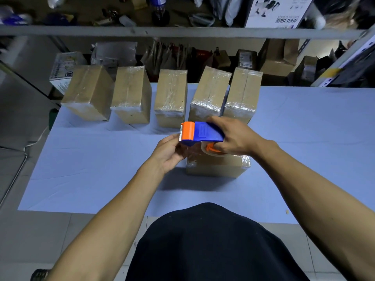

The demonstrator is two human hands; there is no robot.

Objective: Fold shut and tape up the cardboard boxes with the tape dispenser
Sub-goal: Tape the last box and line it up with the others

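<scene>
My right hand [235, 136] grips the blue and orange tape dispenser [200, 133] with its clear tape roll, holding it above a small cardboard box [219, 166] that lies on the table in front of me. My left hand [169, 152] pinches the clear tape at the dispenser's orange cutter end. The box under the dispenser shows tape on its corners and is partly hidden by both hands. Several taped boxes [171, 97] stand in a row at the far side of the table.
The table has a pale blue cover [91, 159]. Behind the row, shelves [182, 32] hold more cartons, bags, bottles and loose items. A metal frame [14, 175] stands at the left of the table.
</scene>
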